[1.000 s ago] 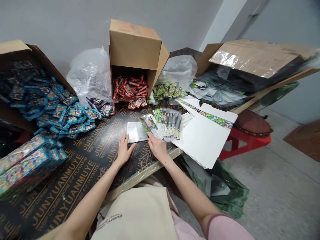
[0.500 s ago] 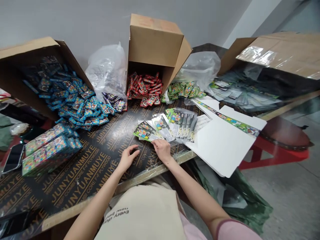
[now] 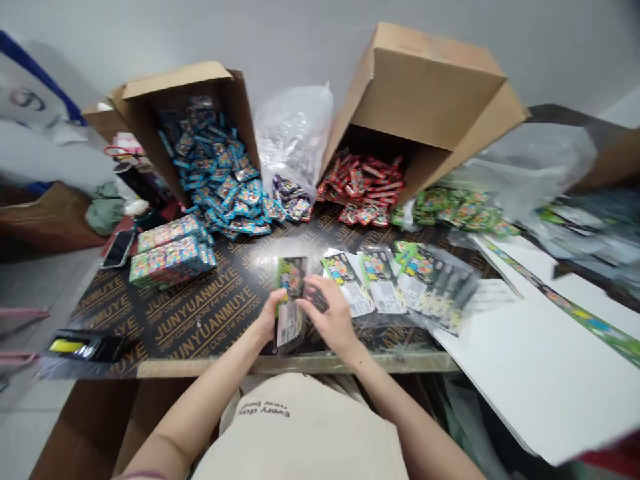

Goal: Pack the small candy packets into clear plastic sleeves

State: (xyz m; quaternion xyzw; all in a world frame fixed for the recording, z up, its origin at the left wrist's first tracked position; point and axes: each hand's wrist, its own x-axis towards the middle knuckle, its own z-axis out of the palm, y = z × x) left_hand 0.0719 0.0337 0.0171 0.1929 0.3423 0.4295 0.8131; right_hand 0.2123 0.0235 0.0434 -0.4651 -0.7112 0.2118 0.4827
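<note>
Between left grip [image 3: 268, 320], pinching its edge, and right grip [image 3: 334, 315] (spread) is a printed packet [image 3: 290, 325].

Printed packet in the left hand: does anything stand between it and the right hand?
Nothing visible does. The right hand is at the right edge of the printed packet, gripped by the left hand. The other packets lie farther right, out of the way.

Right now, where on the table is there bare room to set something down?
The widest bare patch of table lies between the small colourful boxes and the left hand. A thin strip separates the red packets from the clear bags. To the right it is crowded: bags, white cardboard, green packets.
</note>
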